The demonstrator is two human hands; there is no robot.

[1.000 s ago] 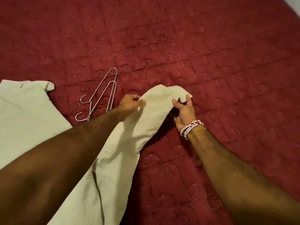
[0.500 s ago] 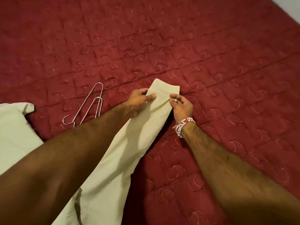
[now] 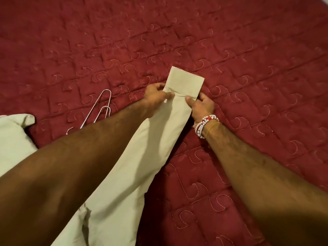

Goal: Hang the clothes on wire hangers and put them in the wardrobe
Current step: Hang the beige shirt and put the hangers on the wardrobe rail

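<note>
Right now left hand point(image 3: 156, 96) and right hand point(image 3: 200, 105) each pinch a cuff point(image 3: 184, 80) edge. Keep it taut, seams aligned, before reaching for a hanger point(image 3: 96, 110).

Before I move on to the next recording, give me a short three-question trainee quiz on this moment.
1. True or false: the wire hangers lie on the bed to the left of the left hand, and no hand holds them.
2. Which wrist wears the beaded bracelets? A) left B) right C) both
3. Fill in: the right hand and the left hand both pinch the beige garment near its end, which lies flat on a red quilted ____.

Key: 1 true; 2 B; 3 bedspread.
</note>
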